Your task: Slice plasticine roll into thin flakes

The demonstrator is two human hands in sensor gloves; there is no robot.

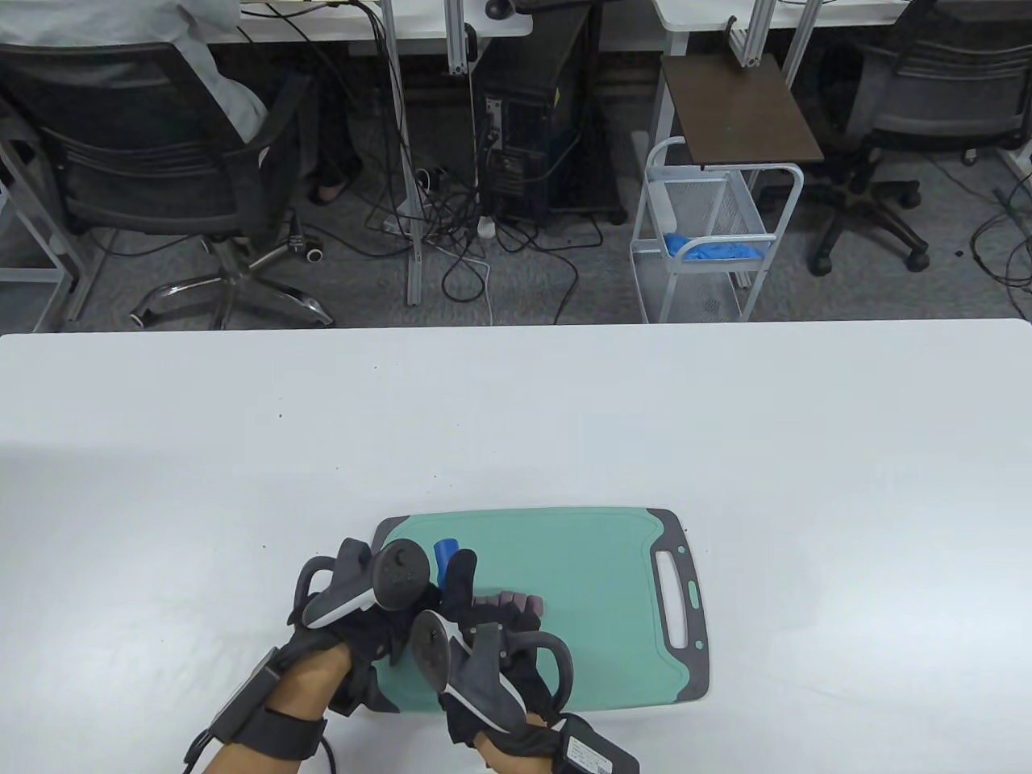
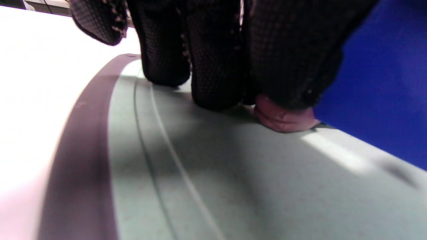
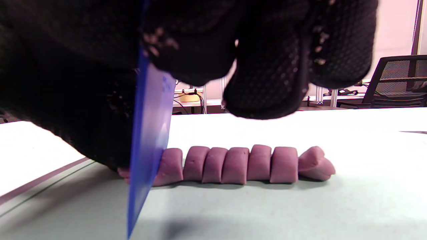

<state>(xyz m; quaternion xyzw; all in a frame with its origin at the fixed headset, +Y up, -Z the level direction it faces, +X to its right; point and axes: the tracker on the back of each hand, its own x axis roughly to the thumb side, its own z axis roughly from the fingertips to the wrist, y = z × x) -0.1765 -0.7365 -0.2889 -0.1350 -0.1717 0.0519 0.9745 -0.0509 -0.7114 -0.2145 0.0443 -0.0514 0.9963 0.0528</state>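
Plasticine roll (image 3: 240,165) lies on the green cutting board (image 1: 597,556), its long axis running left to right across the near part of the desk (image 1: 516,419). At its left end the left hand (image 1: 379,601) presses the uncut stub down, fingers (image 2: 213,66) curled together on it. Just right of those fingers, the right hand (image 1: 476,637) pinches an upright blue scraper blade (image 3: 148,150), its edge set crosswise on the roll. Right of the blade stand several cut pieces, touching one another. No brand or readable writing shows anywhere.
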